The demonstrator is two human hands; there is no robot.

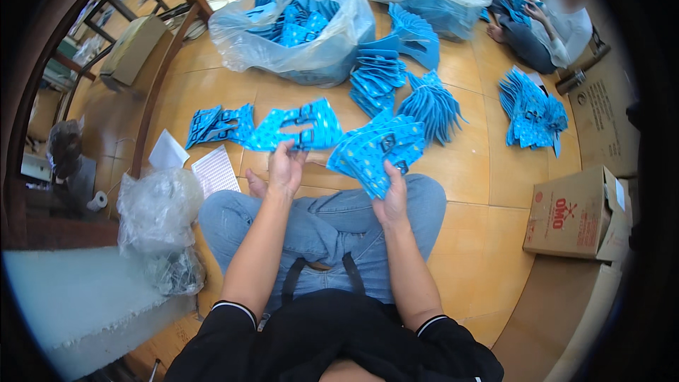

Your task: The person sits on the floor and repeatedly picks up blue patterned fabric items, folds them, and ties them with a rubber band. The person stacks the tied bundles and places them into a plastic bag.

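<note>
In front of my crossed legs, my left hand [287, 168] pinches the lower edge of a flat blue patterned piece [324, 122] with dark-edged openings. My right hand [393, 198] grips a fanned stack of similar blue patterned pieces [364, 152], thumb on top and fingers hidden beneath. The two are close together, and the left piece is a little blurred. Left of it, more blue pieces [221, 126] lie overlapped on the floor. Just beyond the right-hand stack are a blue pile [378, 74] and a fanned bundle [430, 105].
Clear plastic bags [233, 42] of blue pieces stand ahead. A printed sheet [216, 172] and crumpled plastic [159, 201] lie left. Another blue bundle [530, 113] and a cardboard box [569, 216] are right. Another person [566, 28] sits far right, handling blue pieces.
</note>
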